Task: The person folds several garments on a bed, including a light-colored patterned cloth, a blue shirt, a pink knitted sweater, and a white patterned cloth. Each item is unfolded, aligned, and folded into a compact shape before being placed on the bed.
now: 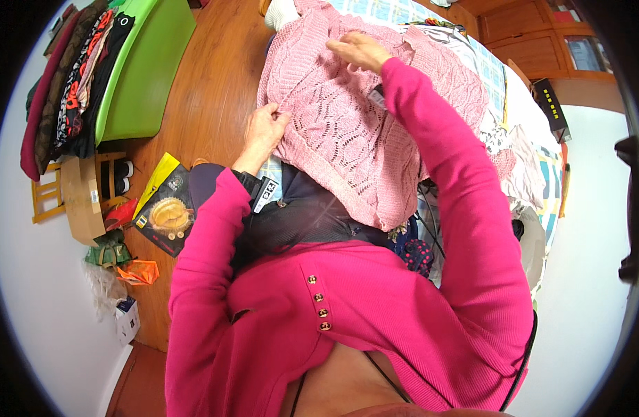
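A pink openwork knit sweater lies spread over my lap and the edge of the bed in front of me. My left hand pinches its left edge between thumb and fingers. Over the sweater's upper part is my right hand, its fingers extended and loosely together; whether it touches the knit I cannot tell. Both my sleeves are bright pink, and a black band with a printed tag sits on my left wrist.
Other clothes are heaped on the checked bed at right. To the left, garments hang over a green plastic tub. A durian-printed bag, a cardboard box and plastic bags are on the wooden floor side.
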{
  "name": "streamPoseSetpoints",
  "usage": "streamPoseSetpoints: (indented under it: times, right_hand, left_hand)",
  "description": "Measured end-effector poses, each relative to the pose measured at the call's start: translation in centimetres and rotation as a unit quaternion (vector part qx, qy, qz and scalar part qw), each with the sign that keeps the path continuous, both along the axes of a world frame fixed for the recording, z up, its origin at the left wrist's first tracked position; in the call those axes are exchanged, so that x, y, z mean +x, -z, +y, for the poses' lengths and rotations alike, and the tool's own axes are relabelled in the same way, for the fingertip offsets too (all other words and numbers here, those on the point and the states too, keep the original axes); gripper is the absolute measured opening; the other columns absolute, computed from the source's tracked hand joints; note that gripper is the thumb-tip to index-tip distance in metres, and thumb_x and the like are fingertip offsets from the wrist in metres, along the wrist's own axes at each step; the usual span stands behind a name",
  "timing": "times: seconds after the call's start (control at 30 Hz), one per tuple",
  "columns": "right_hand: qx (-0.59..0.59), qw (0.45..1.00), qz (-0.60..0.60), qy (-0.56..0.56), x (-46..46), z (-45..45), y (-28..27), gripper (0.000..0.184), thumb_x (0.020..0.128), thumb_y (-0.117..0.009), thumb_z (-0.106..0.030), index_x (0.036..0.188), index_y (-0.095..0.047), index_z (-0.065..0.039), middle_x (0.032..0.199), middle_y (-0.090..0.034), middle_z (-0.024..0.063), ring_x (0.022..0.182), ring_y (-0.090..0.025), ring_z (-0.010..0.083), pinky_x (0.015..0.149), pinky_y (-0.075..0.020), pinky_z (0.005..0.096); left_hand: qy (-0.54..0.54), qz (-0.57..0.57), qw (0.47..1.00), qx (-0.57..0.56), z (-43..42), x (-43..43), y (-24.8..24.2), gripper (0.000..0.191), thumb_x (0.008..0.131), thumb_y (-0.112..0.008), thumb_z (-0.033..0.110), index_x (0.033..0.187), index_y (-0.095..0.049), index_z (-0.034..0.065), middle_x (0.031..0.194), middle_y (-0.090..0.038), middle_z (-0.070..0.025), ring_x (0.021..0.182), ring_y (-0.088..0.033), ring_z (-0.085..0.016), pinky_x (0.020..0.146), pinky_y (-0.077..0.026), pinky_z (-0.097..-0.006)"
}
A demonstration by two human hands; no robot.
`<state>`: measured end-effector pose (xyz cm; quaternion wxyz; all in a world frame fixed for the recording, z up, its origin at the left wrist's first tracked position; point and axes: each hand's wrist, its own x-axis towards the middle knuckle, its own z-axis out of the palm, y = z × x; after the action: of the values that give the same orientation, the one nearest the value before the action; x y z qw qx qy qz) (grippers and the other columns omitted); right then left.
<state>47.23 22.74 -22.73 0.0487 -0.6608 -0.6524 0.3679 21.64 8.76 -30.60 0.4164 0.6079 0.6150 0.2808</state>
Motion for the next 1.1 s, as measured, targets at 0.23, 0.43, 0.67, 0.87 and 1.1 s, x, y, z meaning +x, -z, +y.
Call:
streamPoseSetpoints:
  times: [0.23,0.43,0.67,0.87,1.1]
  right_hand:
    - [0.134,0.989,0.061,0.018,-3.0,3.4,5.4,0.056,0.086,-0.064,-0.054,0.071,-0.062,0.001,0.062,-0.055,0.0040,0.057,-0.055,0.0174,0.055,-0.0445,0.0370]
    - [0.061,0.975,0.170,0.130,-5.3,6.2,7.0,0.057,0.079,-0.073,-0.051,0.087,-0.070,0.005,0.086,-0.073,0.0200,0.081,-0.072,0.0321,0.076,-0.0536,0.0431]
    - [0.346,0.925,0.139,0.073,0.0,5.7,-1.2,0.030,0.086,-0.076,-0.027,0.095,-0.068,0.000,0.077,-0.068,0.0027,0.065,-0.063,0.0088,0.056,-0.0494,0.0250]
    - [0.259,0.883,-0.382,-0.086,4.8,-2.0,-3.2,0.038,0.083,-0.070,-0.031,0.111,-0.062,-0.006,0.090,-0.072,0.0206,0.087,-0.071,0.0375,0.077,-0.0551,0.0463]
    - [0.315,0.919,-0.089,-0.222,-1.6,-7.5,-5.9,0.039,0.086,-0.072,-0.032,0.115,-0.060,-0.008,0.104,-0.067,0.0123,0.095,-0.067,0.0285,0.084,-0.0540,0.0415]
  left_hand:
    - [-0.009,0.028,0.994,0.103,-0.1,-2.9,-3.7,0.031,0.088,-0.058,0.019,0.110,-0.073,0.0028,0.084,-0.069,-0.0241,0.079,-0.071,-0.032,0.072,-0.053,-0.0397]
    - [0.025,-0.023,0.999,0.014,-0.2,-3.5,-8.2,0.033,0.086,-0.060,0.013,0.115,-0.072,0.0025,0.080,-0.071,-0.0106,0.070,-0.065,-0.015,0.067,-0.051,-0.0304]
    - [0.156,-0.103,0.981,0.051,-2.4,-1.2,-10.8,0.050,0.081,-0.065,0.012,0.131,-0.066,0.0057,0.084,-0.066,-0.0048,0.067,-0.055,-0.010,0.062,-0.048,-0.0268]
    - [0.436,-0.161,0.885,0.001,-2.9,0.1,-9.7,0.050,0.082,-0.071,0.018,0.130,-0.065,0.0030,0.083,-0.067,-0.0081,0.069,-0.059,-0.018,0.065,-0.051,-0.0309]
    - [0.070,-0.346,0.926,-0.137,3.3,-7.5,-2.5,0.024,0.099,-0.063,0.025,0.112,-0.071,0.0077,0.098,-0.072,-0.0002,0.089,-0.065,-0.007,0.074,-0.051,-0.0228]
